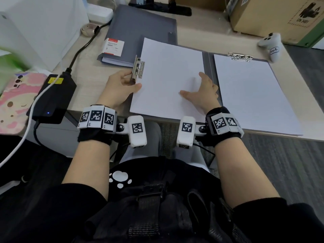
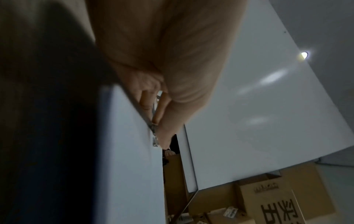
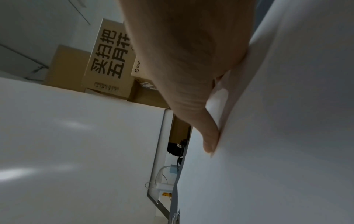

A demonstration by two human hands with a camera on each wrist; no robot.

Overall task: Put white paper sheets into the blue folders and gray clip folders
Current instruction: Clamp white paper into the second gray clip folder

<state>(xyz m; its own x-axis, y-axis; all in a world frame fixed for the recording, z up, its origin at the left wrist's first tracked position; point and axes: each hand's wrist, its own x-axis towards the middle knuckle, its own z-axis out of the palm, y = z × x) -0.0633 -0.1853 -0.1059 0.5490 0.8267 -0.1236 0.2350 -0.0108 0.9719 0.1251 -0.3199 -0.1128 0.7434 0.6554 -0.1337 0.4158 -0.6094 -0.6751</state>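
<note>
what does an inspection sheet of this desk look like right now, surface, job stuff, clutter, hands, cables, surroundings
surface: light wood desk, largely covered.
job's things: open gray clip folder; one white sheet on its left half, another sheet under the top clip on the right; closed gray folder behind.
clutter: game controller, pink phone case, cardboard box.
grippers: left hand pinches the side clip; right hand lies flat on the left sheet.
cables: black power adapter with a black lead, white cable across it.
surroundings: gray carpet; more boxes in wrist views.
</note>
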